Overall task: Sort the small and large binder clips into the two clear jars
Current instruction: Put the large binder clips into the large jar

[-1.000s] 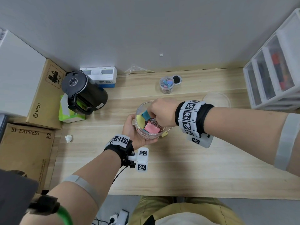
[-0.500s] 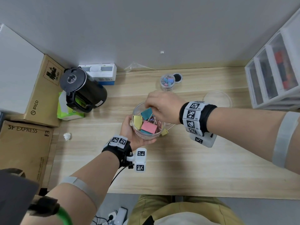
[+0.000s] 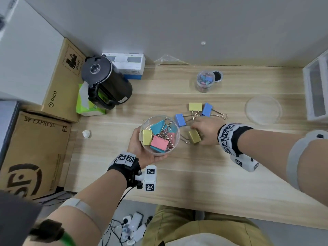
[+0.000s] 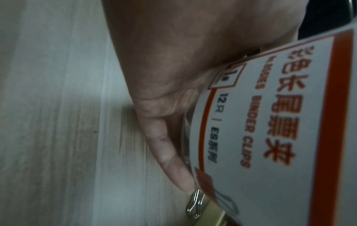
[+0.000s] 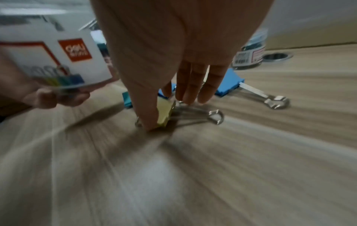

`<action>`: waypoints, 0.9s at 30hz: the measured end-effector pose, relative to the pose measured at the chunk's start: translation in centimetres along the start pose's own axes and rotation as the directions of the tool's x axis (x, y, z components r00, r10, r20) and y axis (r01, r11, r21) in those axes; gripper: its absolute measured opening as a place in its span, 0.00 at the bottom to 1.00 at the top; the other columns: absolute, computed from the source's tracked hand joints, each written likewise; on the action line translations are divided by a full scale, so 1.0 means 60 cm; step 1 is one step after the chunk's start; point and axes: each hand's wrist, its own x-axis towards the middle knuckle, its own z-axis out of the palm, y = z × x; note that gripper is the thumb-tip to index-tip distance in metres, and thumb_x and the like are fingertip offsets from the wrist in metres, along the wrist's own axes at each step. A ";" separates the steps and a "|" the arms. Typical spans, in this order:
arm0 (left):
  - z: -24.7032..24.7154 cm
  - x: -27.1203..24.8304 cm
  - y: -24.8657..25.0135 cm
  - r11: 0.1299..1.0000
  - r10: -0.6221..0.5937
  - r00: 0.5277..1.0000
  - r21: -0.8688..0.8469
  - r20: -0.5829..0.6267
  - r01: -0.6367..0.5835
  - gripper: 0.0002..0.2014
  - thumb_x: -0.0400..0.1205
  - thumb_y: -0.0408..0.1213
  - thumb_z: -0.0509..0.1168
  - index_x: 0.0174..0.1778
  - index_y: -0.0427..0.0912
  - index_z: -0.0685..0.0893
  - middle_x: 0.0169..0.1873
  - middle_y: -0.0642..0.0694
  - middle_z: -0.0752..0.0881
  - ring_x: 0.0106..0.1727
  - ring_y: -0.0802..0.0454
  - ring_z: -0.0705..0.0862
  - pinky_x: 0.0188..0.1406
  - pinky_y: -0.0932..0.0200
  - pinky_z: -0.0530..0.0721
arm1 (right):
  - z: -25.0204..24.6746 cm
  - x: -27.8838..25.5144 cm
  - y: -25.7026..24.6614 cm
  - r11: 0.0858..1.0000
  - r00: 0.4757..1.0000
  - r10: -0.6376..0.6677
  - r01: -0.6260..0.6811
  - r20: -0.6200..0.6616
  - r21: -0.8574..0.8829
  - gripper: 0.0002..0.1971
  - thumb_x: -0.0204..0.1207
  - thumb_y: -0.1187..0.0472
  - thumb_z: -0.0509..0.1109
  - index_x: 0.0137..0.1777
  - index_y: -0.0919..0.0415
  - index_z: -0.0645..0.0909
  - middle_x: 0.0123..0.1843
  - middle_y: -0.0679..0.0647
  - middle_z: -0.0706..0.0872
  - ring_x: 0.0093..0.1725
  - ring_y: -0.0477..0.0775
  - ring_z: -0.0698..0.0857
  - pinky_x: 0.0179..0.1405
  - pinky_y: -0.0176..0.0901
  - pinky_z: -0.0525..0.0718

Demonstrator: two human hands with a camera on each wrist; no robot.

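Left grip (image 3: 142, 148): cupping the large clear jar (image 3: 160, 134), fingers curling round its wall, just above the worktop (image 3: 204, 178).
Right grip (image 3: 206, 131): thumb and fingers pinching the gold clip (image 3: 194, 136) lying on the worktop beside the jar.
Small jar (image 3: 204, 82): standing well behind, near the wall.

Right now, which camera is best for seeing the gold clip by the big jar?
The head view: the gold clip lies whole on the table beside the big jar, at the right hand. The right wrist view shows the thumb on it, blurred. The left wrist view shows only a corner.
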 end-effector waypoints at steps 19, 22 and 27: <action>0.046 0.012 0.038 0.999 0.007 1.000 0.049 0.005 -0.007 0.35 0.75 0.68 0.64 0.66 0.43 0.89 0.64 0.36 0.89 0.58 0.33 0.90 0.67 0.38 0.82 | -0.187 -0.015 -0.108 0.943 0.893 -0.263 0.318 -0.366 0.097 0.25 0.64 0.32 0.73 0.47 0.54 0.80 0.39 0.44 0.81 0.37 0.51 0.80 0.36 0.45 0.81; 0.066 0.013 0.037 1.000 -0.019 1.000 0.024 0.016 0.019 0.35 0.76 0.68 0.64 0.67 0.43 0.87 0.63 0.33 0.90 0.56 0.29 0.91 0.73 0.36 0.77 | -0.170 -0.006 -0.156 0.972 0.936 -0.234 0.226 -0.262 -0.062 0.23 0.68 0.35 0.71 0.46 0.56 0.82 0.42 0.50 0.84 0.40 0.55 0.83 0.36 0.47 0.83; 0.089 0.015 0.030 1.000 0.004 1.000 0.000 0.002 -0.004 0.33 0.74 0.66 0.67 0.66 0.44 0.88 0.69 0.39 0.87 0.57 0.32 0.89 0.62 0.34 0.84 | -0.140 0.000 -0.182 0.971 0.964 -0.149 0.184 -0.219 0.151 0.10 0.74 0.55 0.71 0.53 0.57 0.84 0.48 0.54 0.87 0.49 0.58 0.86 0.44 0.47 0.83</action>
